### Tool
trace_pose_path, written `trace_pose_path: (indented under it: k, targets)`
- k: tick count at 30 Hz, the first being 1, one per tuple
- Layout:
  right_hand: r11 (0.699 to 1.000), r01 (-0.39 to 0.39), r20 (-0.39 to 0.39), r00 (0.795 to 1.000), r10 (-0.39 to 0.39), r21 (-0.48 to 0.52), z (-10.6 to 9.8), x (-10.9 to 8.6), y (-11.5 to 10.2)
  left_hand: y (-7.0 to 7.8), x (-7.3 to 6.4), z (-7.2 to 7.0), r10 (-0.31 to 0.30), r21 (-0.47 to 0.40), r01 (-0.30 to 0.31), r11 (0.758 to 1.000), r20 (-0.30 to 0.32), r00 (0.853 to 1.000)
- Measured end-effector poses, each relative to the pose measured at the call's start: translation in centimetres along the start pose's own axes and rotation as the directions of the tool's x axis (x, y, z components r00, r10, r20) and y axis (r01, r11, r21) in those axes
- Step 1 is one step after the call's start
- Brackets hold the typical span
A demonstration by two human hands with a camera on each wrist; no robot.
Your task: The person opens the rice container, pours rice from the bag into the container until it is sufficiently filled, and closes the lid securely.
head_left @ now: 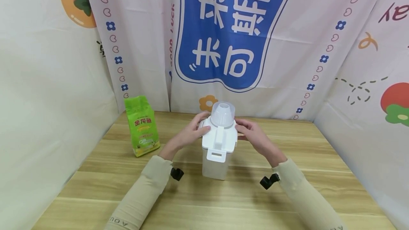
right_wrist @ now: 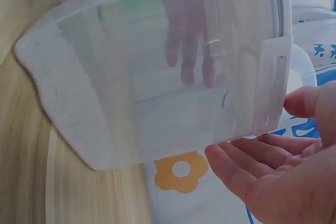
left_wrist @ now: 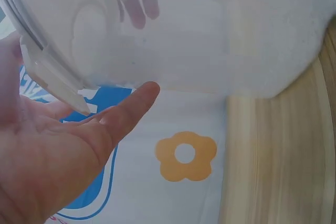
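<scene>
- Left arm (head_left: 141, 193), right arm (head_left: 301, 193) stretched forward, angled inward
- Left hand (head_left: 191, 131): I see thumb apart from fingers
- Right hand (head_left: 254, 136) opposite: fingers extended, thumb apart too

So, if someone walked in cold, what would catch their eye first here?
Probably the big blue panel with white characters, on the pale hanging cloth at the back. Next, the white-lidded, translucent plastic container near the middle of the head view, with a person's bare fingers at both sides. The bright green bag stands to the left on the wood-grain table.
</scene>
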State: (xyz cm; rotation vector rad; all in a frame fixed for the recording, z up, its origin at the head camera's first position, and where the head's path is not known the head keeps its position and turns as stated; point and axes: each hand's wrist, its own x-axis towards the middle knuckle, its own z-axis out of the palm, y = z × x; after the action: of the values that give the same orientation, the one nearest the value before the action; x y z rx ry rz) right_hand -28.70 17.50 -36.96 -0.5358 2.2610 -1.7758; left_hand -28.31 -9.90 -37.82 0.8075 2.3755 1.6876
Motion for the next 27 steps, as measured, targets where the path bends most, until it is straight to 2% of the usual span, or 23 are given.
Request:
trace_pose_path:
  k: [4,6,11,13,16,19,23,27]
  targets:
    - [1.0,0.006,0.002,1.0,-0.006,0.011,0.1,-0.3,0.2,-0.3,0.1,-0.4,-0.06,-0.064,0.06,0.996,0.001,0.998]
    - [1.0,0.011,0.01,1.0,-0.012,0.015,0.2,-0.5,0.2,-0.4,0.0,-0.7,-0.106,-0.097,0.104,0.99,-0.018,0.994]
    - [1.0,0.027,0.036,0.999,-0.027,0.006,0.5,-1.1,0.0,-0.8,-0.1,-1.4,-0.23,-0.178,0.213,0.961,-0.08,0.97]
    - [0.999,0.038,0.042,0.998,-0.038,-0.001,0.6,-1.4,-0.1,-1.0,0.0,-1.6,-0.256,-0.193,0.236,0.952,-0.083,0.963]
    - [0.999,0.048,0.045,0.998,-0.048,-0.003,0.7,-1.7,-0.1,-1.2,0.1,-1.9,-0.271,-0.185,0.254,0.949,-0.071,0.96]
    - [0.999,0.05,0.041,0.998,-0.05,0.005,0.9,-1.9,-0.1,-1.5,0.1,-2.2,-0.261,-0.18,0.246,0.952,-0.065,0.963]
    - [0.999,0.036,0.026,0.999,-0.036,0.02,1.2,-2.1,-0.1,-1.8,0.0,-2.5,-0.263,-0.23,0.241,0.943,-0.067,0.962]
    - [1.0,0.011,-0.008,1.0,-0.01,0.024,1.3,-2.1,0.1,-2.0,0.1,-2.5,-0.272,-0.265,0.252,0.931,-0.045,0.961]
